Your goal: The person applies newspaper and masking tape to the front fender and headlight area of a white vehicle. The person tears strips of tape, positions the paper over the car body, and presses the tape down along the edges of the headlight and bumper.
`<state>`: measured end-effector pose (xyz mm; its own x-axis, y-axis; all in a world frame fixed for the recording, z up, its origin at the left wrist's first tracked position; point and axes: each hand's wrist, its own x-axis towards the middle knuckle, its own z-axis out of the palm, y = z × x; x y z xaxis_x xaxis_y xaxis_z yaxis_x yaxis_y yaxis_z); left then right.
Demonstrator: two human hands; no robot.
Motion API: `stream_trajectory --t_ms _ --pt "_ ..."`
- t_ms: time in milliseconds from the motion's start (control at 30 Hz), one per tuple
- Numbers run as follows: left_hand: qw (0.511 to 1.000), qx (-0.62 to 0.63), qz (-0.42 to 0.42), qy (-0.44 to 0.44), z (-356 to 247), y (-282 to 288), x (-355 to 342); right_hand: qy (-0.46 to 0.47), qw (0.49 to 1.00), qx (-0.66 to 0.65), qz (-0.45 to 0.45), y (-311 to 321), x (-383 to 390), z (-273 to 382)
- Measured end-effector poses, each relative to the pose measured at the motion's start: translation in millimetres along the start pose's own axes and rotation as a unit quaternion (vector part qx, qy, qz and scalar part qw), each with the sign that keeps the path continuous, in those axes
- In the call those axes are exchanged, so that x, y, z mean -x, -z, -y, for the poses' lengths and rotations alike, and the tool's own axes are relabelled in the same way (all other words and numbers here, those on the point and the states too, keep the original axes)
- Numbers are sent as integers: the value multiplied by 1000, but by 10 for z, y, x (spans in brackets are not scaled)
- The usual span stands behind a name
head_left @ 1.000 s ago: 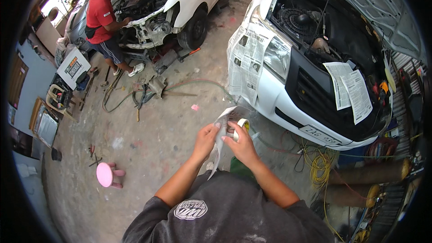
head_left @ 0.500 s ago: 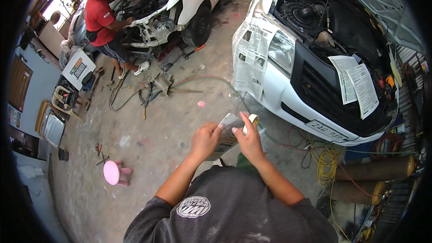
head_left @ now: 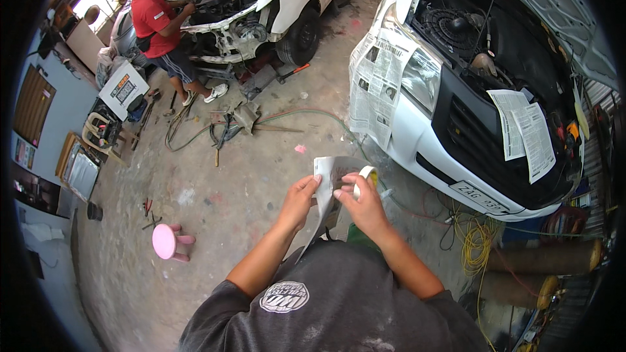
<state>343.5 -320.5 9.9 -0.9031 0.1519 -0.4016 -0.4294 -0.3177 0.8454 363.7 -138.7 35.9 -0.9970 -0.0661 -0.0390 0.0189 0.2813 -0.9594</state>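
In front of my chest I hold a folded sheet of newspaper (head_left: 324,168). My left hand (head_left: 298,202) pinches its left edge between thumb and fingers. A roll of masking tape (head_left: 372,177), pale with a yellow inside, is looped at the fingers of my right hand (head_left: 362,205). The right thumb and fingertips also touch the paper near its right side. The sheet's lower end curves down toward my shirt. Newspaper sheets (head_left: 380,81) cover the front corner and headlight edge of the white car (head_left: 417,135) at the right.
More newspaper (head_left: 533,140) lies over the open engine bay. A person in a red shirt (head_left: 156,16) works at another white car (head_left: 280,6). A pink stool (head_left: 165,242), a hose (head_left: 306,111), tools and a coiled yellow cable (head_left: 478,241) are on the floor. Gas cylinders (head_left: 541,259) lie at right.
The newspaper has been lifted and turned upright, its top edge opening out. My hands have shifted apart slightly. The person in red has straightened up and drawn the arms in.
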Motion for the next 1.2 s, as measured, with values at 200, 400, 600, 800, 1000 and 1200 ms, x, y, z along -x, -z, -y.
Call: stream_trajectory --t_ms 200,400,600,800,1000,1200 --pt "996 72 40 -38 74 -154 -15 27 998 53 20 -23 11 75" --pt "994 65 55 -62 59 -195 -1 54 998 42 16 21 31 112" --pt "996 47 48 -62 45 -179 40 66 996 51 23 19 61 95" --pt "996 59 38 -53 4 -189 102 67 997 31 32 2 72 51" --pt "996 63 41 -53 65 -172 137 64 997 12 38 3 106 85" --pt "995 82 37 -52 166 -179 95 75 997 -4 26 3 129 -71"
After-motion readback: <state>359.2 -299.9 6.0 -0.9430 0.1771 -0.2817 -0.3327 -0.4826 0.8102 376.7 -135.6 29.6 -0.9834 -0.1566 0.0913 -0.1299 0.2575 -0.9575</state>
